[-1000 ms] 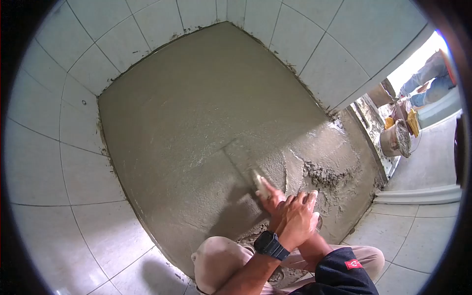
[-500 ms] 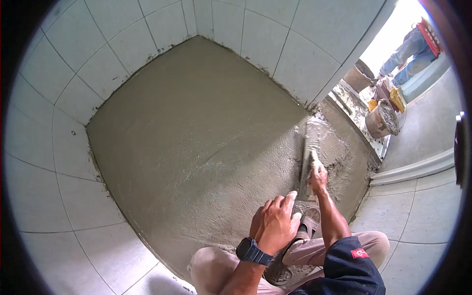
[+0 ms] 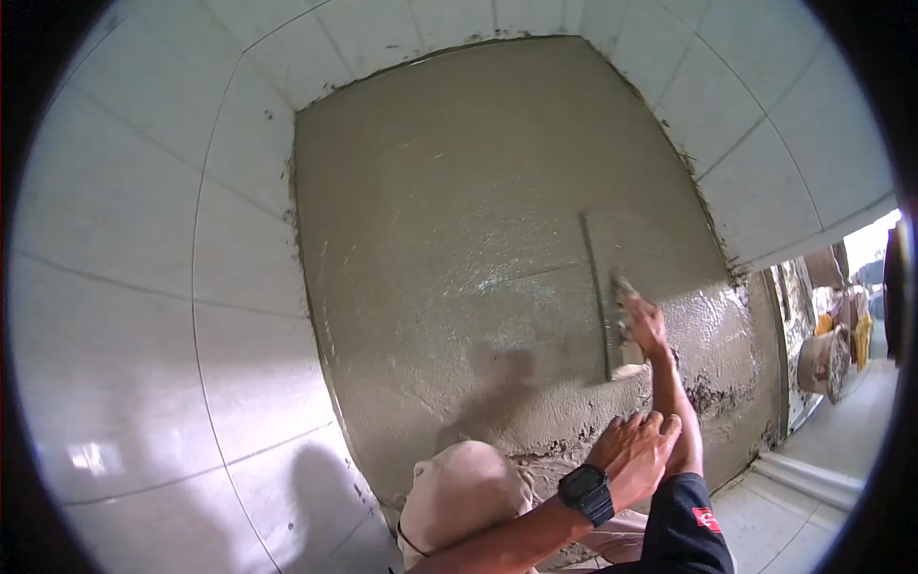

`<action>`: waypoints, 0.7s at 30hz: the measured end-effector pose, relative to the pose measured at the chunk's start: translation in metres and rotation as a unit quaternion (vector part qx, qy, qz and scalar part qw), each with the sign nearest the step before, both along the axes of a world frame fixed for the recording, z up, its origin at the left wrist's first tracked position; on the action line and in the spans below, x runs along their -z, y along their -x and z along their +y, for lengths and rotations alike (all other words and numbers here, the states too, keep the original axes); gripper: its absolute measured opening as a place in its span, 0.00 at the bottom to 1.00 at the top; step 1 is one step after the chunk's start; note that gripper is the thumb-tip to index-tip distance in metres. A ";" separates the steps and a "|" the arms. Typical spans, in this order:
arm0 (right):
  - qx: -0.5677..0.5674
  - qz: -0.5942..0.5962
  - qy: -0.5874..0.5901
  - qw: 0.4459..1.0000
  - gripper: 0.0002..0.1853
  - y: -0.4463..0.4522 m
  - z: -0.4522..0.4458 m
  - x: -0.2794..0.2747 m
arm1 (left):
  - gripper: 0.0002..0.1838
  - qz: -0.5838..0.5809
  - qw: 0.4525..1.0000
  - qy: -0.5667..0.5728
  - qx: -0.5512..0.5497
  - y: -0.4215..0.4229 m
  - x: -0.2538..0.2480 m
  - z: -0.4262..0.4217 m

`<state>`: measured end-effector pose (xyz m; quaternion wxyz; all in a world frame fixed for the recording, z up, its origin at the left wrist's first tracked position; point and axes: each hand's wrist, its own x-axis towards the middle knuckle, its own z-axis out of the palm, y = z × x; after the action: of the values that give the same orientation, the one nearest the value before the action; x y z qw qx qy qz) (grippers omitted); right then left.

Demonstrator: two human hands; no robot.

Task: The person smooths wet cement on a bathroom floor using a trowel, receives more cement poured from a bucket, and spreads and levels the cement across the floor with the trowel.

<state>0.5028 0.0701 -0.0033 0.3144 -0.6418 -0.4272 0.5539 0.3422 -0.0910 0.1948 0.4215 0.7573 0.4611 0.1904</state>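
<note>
My right hand (image 3: 646,327) is closed around the handle of a long rectangular plastering trowel (image 3: 602,263). The trowel's blade lies against wet grey cement (image 3: 459,191) that covers the floor between the tiled walls. Cement is smeared on the handle, and the fingers on its far side are hidden. My left hand (image 3: 639,455), with a black watch (image 3: 586,493) on its wrist, lies over my right forearm, fingers loosely bent and holding nothing. Whether it touches the forearm, I cannot tell. A faint line runs across the cement left of the trowel.
Pale tiled walls (image 3: 249,143) with cement specks edge the floor. My bent knee (image 3: 464,493) is close below the cement. At the right, beyond a doorway, a cement-coated bucket (image 3: 824,365) stands by yellow material (image 3: 863,340). Rougher cement (image 3: 712,392) lies near the doorway.
The trowel has moved left over the cement, away from the doorway corner, with my right hand on it. My left hand has shifted toward my right forearm. The view has turned.
</note>
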 end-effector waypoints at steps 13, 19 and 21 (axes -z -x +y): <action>-0.537 0.039 0.022 0.842 0.22 0.190 -0.088 0.014 | 0.26 -0.050 0.997 0.037 0.046 -0.024 0.004 0.018; -0.617 -0.085 0.106 0.775 0.29 0.182 -0.156 0.084 | 0.21 -0.033 0.990 -0.106 -0.088 -0.026 0.006 0.010; -0.648 -0.123 0.026 0.751 0.30 0.174 -0.161 0.094 | 0.26 -0.041 0.997 -0.052 -0.047 -0.014 0.000 0.016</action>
<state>0.3289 -0.0911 -0.0977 -0.1919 -0.2814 -0.7609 0.5522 0.3563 -0.0745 0.1943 0.3911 0.7469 0.4680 0.2648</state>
